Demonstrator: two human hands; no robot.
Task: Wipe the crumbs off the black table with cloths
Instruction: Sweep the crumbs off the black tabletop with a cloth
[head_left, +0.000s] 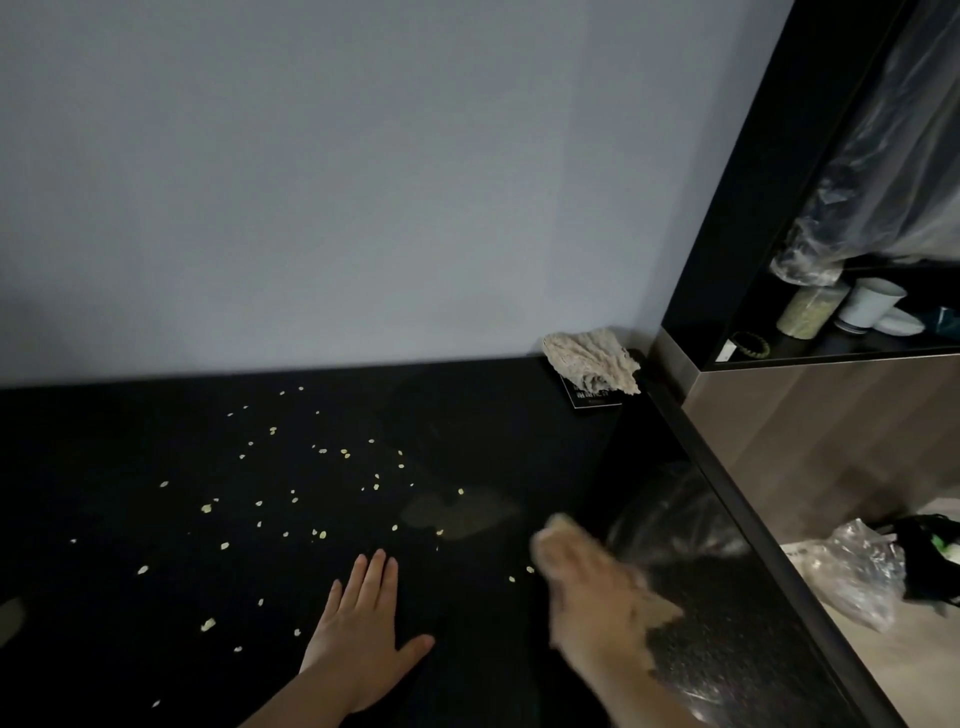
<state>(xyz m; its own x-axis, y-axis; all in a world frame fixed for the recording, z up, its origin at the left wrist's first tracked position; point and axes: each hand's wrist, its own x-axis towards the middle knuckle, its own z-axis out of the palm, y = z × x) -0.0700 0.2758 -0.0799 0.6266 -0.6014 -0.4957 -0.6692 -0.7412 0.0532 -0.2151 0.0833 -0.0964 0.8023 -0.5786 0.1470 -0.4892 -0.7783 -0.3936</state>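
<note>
**Crumbs scattered over a black tabletop**

Pale, flaky crumbs speckle the smooth black tabletop, thickest across its middle. A crumpled, ribbed beige cloth sits in the back right corner. The left hand lies flat near the front edge, fingers straight. The right hand, near the right edge, is blurred, so I cannot tell its grip.

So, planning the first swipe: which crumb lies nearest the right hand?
The crumb just left of the blurred right hand; all others lie farther left across the black table.

Left hand rests flat on black table.
</note>
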